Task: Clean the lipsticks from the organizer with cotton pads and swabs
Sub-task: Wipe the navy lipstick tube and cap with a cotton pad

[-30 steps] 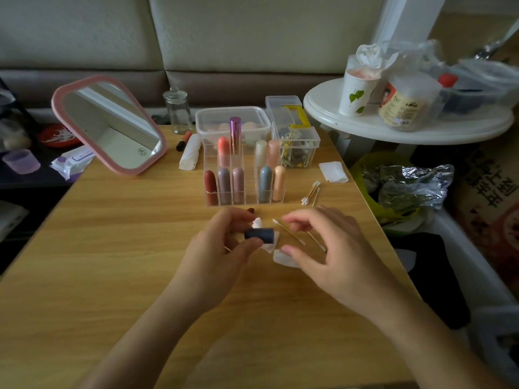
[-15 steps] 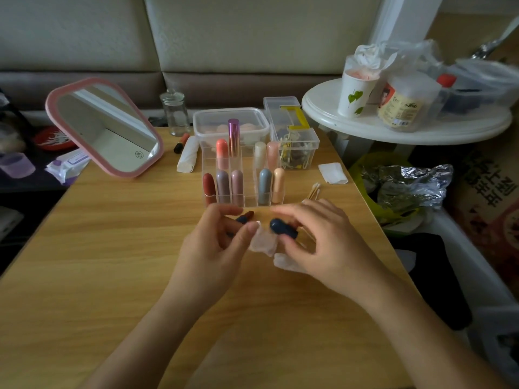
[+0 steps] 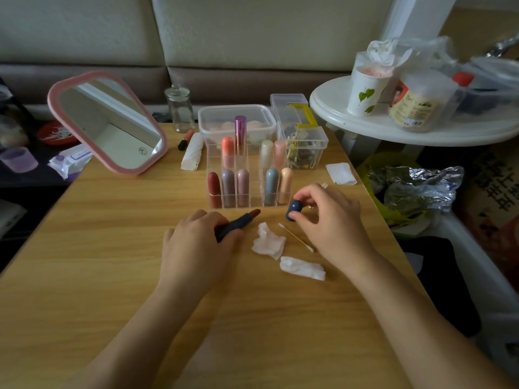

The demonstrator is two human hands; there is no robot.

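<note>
My left hand (image 3: 196, 242) grips an uncapped dark-blue lipstick (image 3: 238, 222), its red tip pointing toward the organizer. Its dark-blue cap (image 3: 294, 210) is pinched in my right hand (image 3: 328, 220), just right of the organizer's front corner. The clear organizer (image 3: 247, 197) holds several capped lipsticks upright. Two crumpled cotton pads (image 3: 269, 242) (image 3: 302, 267) and a cotton swab (image 3: 296, 237) lie on the wooden table (image 3: 112, 262) between my hands.
A pink-framed mirror (image 3: 108, 122) leans at the back left. Behind the organizer stand a lidded plastic box (image 3: 237, 122), a glass jar (image 3: 179, 108) and a clear box of small items (image 3: 304, 144). A clean cotton pad (image 3: 340, 173) lies right; a round white side table (image 3: 407, 127) carries cups and bags.
My hands pulled apart: the cap came off the dark-blue lipstick and moved right with my right hand, while my left hand lowered the open lipstick toward the table.
</note>
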